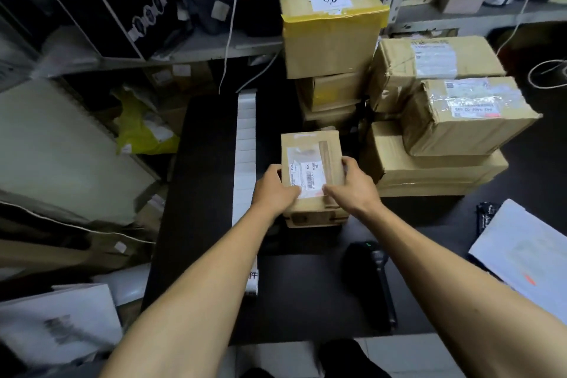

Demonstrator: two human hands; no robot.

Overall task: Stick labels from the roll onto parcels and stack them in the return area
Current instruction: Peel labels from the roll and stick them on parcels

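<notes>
A small brown cardboard parcel (310, 156) with a white barcode label on top sits in the middle of the black table (208, 193). My left hand (274, 190) grips its left side and my right hand (352, 184) grips its right side, thumbs on the top face. A long strip of white labels (245, 144) lies on the table just left of the parcel, running away from me. Behind the parcel rises a stack of boxes topped by a box with yellow tape (331, 27). To the right stands another pile of taped parcels (445, 120).
A black handheld scanner (374, 270) lies on the table near my right forearm. White papers (527, 245) lie at the right edge. Metal shelves with black boxes and bags fill the back and left. A yellow bag (138, 129) sits beside the table.
</notes>
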